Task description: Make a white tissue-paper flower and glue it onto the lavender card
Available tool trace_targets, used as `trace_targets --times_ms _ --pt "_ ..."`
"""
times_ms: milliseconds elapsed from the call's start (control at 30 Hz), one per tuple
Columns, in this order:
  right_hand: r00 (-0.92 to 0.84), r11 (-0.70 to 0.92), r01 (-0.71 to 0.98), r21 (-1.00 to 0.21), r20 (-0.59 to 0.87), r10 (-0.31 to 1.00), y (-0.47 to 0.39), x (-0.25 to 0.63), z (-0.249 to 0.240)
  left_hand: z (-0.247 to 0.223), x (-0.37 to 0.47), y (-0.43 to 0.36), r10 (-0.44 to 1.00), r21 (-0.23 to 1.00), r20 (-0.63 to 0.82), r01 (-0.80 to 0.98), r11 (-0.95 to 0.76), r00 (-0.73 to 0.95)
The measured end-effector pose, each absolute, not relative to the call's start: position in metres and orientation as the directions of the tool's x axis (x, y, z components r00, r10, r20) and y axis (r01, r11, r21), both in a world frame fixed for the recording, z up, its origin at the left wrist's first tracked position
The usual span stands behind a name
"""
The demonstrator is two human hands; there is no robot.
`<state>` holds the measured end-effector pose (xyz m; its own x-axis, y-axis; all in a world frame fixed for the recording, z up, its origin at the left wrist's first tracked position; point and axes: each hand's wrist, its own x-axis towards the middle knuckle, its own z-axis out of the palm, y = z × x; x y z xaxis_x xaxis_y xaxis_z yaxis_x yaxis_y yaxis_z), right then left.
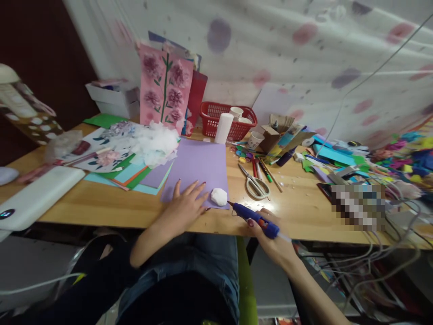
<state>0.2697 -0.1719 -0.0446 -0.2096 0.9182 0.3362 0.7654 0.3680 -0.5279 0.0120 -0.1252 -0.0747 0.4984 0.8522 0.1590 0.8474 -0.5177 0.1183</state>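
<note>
A purple sheet of paper [203, 162] lies on the wooden table in front of me. On its lower right corner rests a small white crumpled piece [219, 197]. My left hand [186, 205] lies flat with fingers spread on the sheet's lower left part, just left of the white piece. My right hand [272, 234] is wrapped round a blue glue gun [252, 215], whose tip points left, close to the white piece's right side. Whether the tip touches it is hard to tell.
Scissors [256, 186], pencils and markers lie right of the sheet. Behind it stand a white roll [223, 128] and a red basket [210, 123]. White tissue [154, 142] and coloured papers are piled left. A phone [325, 192] and cables are at right.
</note>
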Motion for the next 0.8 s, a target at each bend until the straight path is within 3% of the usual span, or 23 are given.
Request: trace_targets --times_ms 333,567,800 --pt "-0.372 0.497 0.82 -0.284 0.396 0.84 -0.176 0.258 -0.053 -0.082 0.014 -0.135 0.863 0.191 0.161 0.842 -0.504 0.48" --pt "-0.389 0.51 0.824 -0.247 0.408 0.826 -0.174 0.257 -0.054 -0.079 0.015 -0.135 0.867 0.19 0.156 0.847 -0.497 0.474" --pt "-0.362 0.484 0.823 -0.298 0.382 0.85 -0.174 0.258 -0.052 -0.081 0.014 -0.135 0.864 0.191 0.163 0.844 -0.501 0.475"
